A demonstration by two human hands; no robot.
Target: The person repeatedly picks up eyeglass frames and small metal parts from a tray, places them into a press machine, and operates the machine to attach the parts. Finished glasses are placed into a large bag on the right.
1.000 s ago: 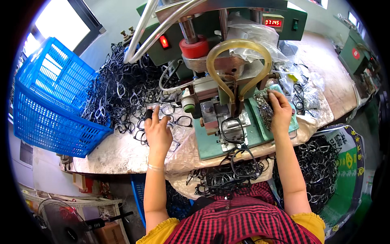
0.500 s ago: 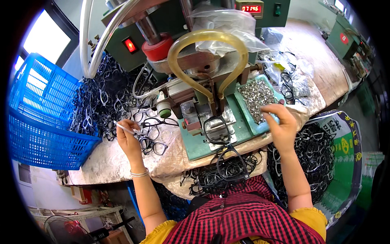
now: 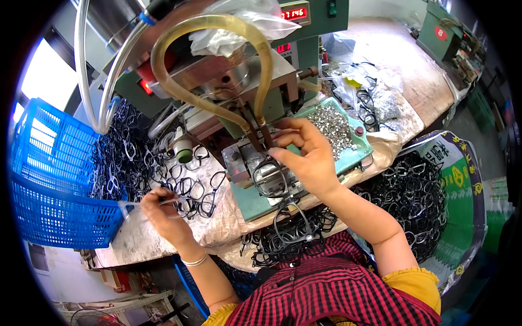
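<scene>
My left hand (image 3: 167, 221) is closed on a pale, see-through eyeglass frame (image 3: 128, 209), smeared by motion, beside the blue basket. My right hand (image 3: 311, 162) reaches over the green-based machine (image 3: 255, 202), thumb and forefinger close together at the brownish metal prongs (image 3: 262, 137). Whatever its fingertips pinch is too small or hidden to make out. Just under them a dark eyeglass frame (image 3: 270, 194) sits at the metal fixture. Right of that hand, a turquoise tray (image 3: 356, 149) bears many small shiny metal pieces (image 3: 330, 128).
Dark eyeglass frames (image 3: 128, 149) are heaped by the blue basket (image 3: 65, 214), with loose ones (image 3: 190, 187) nearby. More frames lie at the table's front edge and in a sack (image 3: 459, 201) at right. A yellowish hose (image 3: 209, 22) arches over the machine. Plastic bags (image 3: 348, 81) lie behind.
My right hand has moved left from the tray of metal pieces to the machine's prongs. My left hand has shifted slightly left and down with the pale frame. The view has also shifted.
</scene>
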